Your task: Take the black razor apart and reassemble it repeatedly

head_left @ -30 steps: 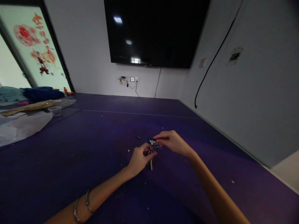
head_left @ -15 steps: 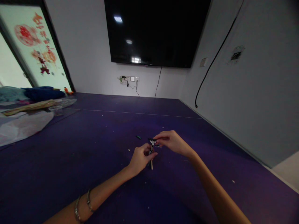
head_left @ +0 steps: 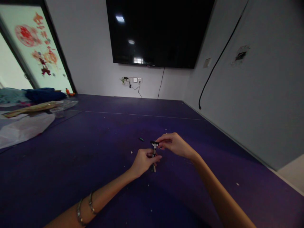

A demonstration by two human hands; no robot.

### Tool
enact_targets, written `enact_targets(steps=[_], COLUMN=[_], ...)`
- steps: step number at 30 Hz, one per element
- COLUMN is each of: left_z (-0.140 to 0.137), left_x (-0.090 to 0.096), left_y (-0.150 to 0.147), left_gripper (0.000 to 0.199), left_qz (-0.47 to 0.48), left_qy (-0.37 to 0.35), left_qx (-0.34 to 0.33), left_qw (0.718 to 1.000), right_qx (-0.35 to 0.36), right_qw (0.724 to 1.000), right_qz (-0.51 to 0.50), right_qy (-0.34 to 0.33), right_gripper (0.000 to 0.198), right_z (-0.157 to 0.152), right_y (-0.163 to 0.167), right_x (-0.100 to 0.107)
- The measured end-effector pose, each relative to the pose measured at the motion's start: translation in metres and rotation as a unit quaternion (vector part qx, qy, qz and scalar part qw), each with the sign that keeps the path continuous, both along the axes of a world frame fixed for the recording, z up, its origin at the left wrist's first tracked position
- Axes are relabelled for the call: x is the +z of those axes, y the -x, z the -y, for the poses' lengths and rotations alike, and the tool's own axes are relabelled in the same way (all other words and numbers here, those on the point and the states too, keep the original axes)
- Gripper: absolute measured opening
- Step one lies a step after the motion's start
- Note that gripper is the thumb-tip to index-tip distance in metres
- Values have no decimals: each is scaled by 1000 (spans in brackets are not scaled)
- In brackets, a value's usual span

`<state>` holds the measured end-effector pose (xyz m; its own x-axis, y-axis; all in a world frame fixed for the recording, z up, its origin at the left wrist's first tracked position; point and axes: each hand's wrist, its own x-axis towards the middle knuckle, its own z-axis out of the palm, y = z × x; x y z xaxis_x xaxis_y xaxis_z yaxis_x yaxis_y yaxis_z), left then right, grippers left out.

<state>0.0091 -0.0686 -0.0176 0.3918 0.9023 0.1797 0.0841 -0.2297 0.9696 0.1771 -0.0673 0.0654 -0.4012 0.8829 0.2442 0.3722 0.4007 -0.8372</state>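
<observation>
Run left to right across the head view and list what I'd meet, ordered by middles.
Dark blue cloth → small orange object → bracelets → left hand → T-headed tool → right hand → wall switch plate → dark wall opening.

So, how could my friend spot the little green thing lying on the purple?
Find the big black TV on the wall, then look down across the wide purple surface to the left hand gripping a T-shaped thing. Just beyond that hand, a bit left of the T's top, lies the little green piece. It's thin and dark green, while the scraps nearby are pale.
</observation>
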Motion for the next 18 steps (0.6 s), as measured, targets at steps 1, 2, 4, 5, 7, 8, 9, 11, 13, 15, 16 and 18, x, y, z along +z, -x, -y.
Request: enact_targets(steps=[1,2,4,5,7,8,9,11,13,15,16,18], left_z=[0,1,1,1,0,0,-1,-2,-3,-3,-3,-3], left_x=[0,0,2,3,3,3,3,1,-1,-1,1,5], left_y=[0,0,0,0,1,1,1,1,0,0,0,1], left_gripper=[28,28,29,30,29,29,29,29,30,30,30,28], left_qz=[1,0,-6,-9,-9,-6,-1,7,12,11,8,2], left_qy=[1,2,1,0,1,4,9,19,29,30,27,21], left_qx=[-3,-6,-11,-13,-18,-23,-28,-38,-45,-45,-43,-41], left_qw=[1000,1000,1000,1000,1000,1000,1000,999,998,998,999,999], right_qx=[-2,-4,-4,-2,3,5,7,9,11,11,10,6], right_qw=[1000,1000,1000,1000,1000,1000,1000,1000,1000,1000,1000,1000], right_qz=[0,0,-3,-4,-4,-4,-2,1,3,2,1,-2], right_qy=[2,4,10,12,14,14,13,14,17,20,21,21], right_gripper=[14,14,14,14,14,14,13,13,13,13,13,15], right_z=[0,0,0,0,0,0,-1,-1,-1,-1,0,0], right_y=[0,0,0,-1,-1,-2,-2,-3,-4,-3,-3,-2], right_x=[0,0,0,-1,-1,-1,-2,-2,-1,0,0,1])
